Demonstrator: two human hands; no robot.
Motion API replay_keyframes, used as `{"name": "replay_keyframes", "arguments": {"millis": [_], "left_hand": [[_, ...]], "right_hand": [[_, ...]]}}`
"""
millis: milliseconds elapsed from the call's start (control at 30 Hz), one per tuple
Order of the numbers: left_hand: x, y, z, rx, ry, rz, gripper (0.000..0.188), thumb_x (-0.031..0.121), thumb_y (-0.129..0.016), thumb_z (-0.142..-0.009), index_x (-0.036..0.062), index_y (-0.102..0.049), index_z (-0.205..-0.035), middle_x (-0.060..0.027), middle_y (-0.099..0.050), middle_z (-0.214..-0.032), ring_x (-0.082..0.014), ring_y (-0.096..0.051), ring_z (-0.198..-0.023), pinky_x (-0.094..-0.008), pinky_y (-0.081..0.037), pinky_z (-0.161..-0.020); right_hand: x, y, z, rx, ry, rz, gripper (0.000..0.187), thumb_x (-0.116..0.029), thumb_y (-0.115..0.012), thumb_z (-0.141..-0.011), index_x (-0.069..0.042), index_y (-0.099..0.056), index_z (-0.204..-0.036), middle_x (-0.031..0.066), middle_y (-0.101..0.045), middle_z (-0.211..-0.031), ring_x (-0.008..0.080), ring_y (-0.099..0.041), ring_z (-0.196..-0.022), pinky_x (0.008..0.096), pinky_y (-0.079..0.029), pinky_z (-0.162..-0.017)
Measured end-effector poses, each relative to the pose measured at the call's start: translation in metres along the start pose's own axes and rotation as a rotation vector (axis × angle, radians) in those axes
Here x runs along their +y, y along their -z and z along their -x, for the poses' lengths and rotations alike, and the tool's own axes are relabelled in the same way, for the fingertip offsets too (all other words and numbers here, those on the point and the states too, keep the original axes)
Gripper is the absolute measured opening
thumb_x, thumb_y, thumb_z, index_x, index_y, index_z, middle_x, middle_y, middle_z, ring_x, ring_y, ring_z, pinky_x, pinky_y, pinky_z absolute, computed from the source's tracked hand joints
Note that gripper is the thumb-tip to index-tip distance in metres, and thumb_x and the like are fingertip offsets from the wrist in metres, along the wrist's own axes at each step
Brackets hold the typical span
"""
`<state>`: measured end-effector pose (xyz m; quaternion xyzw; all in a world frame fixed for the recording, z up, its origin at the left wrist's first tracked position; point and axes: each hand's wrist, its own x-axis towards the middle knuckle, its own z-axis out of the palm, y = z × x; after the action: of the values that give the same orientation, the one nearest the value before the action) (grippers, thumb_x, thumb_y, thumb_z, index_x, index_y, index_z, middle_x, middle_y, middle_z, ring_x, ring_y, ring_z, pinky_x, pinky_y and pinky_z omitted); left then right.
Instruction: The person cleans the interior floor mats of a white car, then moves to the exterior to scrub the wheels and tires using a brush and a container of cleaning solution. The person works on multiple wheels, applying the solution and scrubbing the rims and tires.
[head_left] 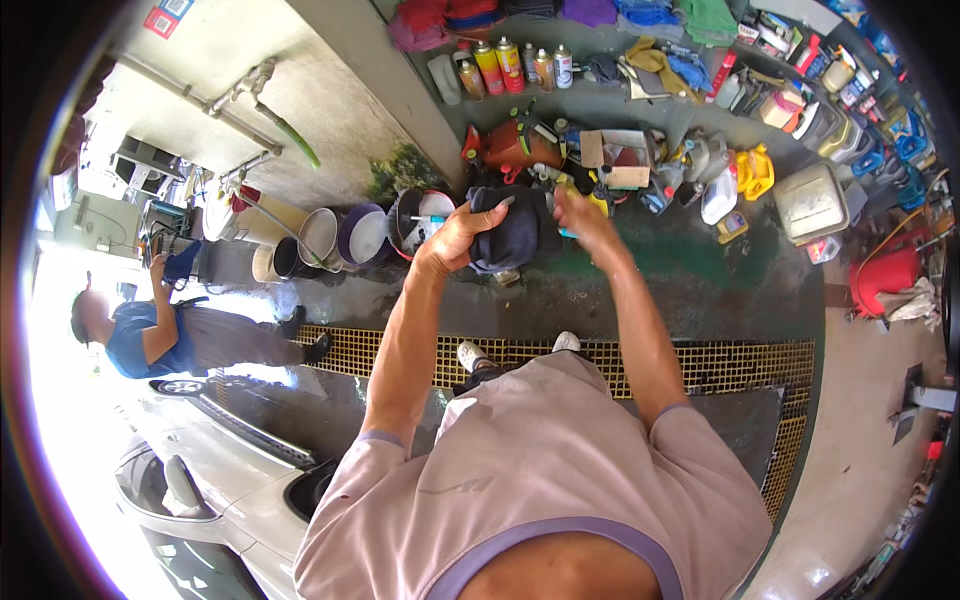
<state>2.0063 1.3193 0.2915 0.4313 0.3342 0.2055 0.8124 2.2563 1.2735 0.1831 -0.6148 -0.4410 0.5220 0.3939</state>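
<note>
My left hand (462, 236) is closed around a bunched dark blue-grey cloth (497, 232), its thumb lying over the upper edge. The cloth hangs in front of me at about arm's length. Just to its right is my right hand (590, 228), raised and smeared by motion. Its fingers are too blurred to show whether they grip anything or touch the cloth. Behind the hands, on the floor, stand an orange-red container (520, 145) and an open cardboard box (615, 158).
Buckets (367, 236) line the wall on the left. Shelves hold spray cans (508, 65), folded cloths and bottles; yellow jugs (755, 172) stand at right. A yellow floor grating (720, 367) runs by my feet. A person (150, 335) and a silver car (215, 450) are at left.
</note>
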Motion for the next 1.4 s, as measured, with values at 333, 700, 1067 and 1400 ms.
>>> {"name": "replay_keyframes", "arguments": {"millis": [333,700,1067,1400], "left_hand": [[-0.002,0.001,-0.007,-0.136,0.252,-0.391,0.057,0.024,-0.076,-0.096,-0.0014,-0.057,-0.143,-0.0071,-0.066,-0.133,-0.0176,-0.061,-0.121,-0.0340,-0.047,-0.106],[-0.009,0.038,0.007,0.130,-0.027,-0.414,0.055,0.029,-0.081,-0.091,-0.0014,-0.063,-0.134,-0.0064,-0.071,-0.123,-0.0169,-0.063,-0.116,-0.0335,-0.046,-0.105],[-0.037,0.151,-0.051,0.240,-0.027,0.091,0.049,0.039,-0.071,-0.100,-0.0020,-0.065,-0.127,-0.0062,-0.072,-0.111,-0.0118,-0.067,-0.091,-0.0288,-0.054,-0.078],[-0.008,0.211,-0.099,0.159,0.061,0.422,0.029,0.026,-0.063,-0.100,0.0005,-0.068,-0.114,-0.0082,-0.072,-0.101,-0.0208,-0.070,-0.087,-0.0340,-0.057,-0.083]], "right_hand": [[0.015,-0.040,0.052,-0.442,-0.040,-1.149,0.101,-0.083,-0.037,-0.092,-0.006,-0.040,-0.156,0.0113,-0.055,-0.151,0.0249,-0.054,-0.138,0.0464,-0.045,-0.113],[-0.011,-0.031,0.012,-0.253,0.196,-1.244,0.067,0.001,-0.071,-0.089,-0.017,-0.049,-0.150,0.0129,-0.062,-0.137,0.0282,-0.062,-0.124,0.0480,-0.048,-0.110],[-0.082,-0.038,-0.044,0.028,0.131,-0.807,0.080,0.013,-0.072,-0.083,-0.003,-0.043,-0.155,0.0130,-0.050,-0.154,0.0229,-0.056,-0.132,0.0316,-0.046,-0.111],[-0.135,-0.027,-0.059,0.461,0.010,0.559,0.058,-0.011,-0.078,-0.090,-0.004,-0.057,-0.144,0.0235,-0.073,-0.115,0.0279,-0.072,-0.105,0.0380,-0.055,-0.091]]}}
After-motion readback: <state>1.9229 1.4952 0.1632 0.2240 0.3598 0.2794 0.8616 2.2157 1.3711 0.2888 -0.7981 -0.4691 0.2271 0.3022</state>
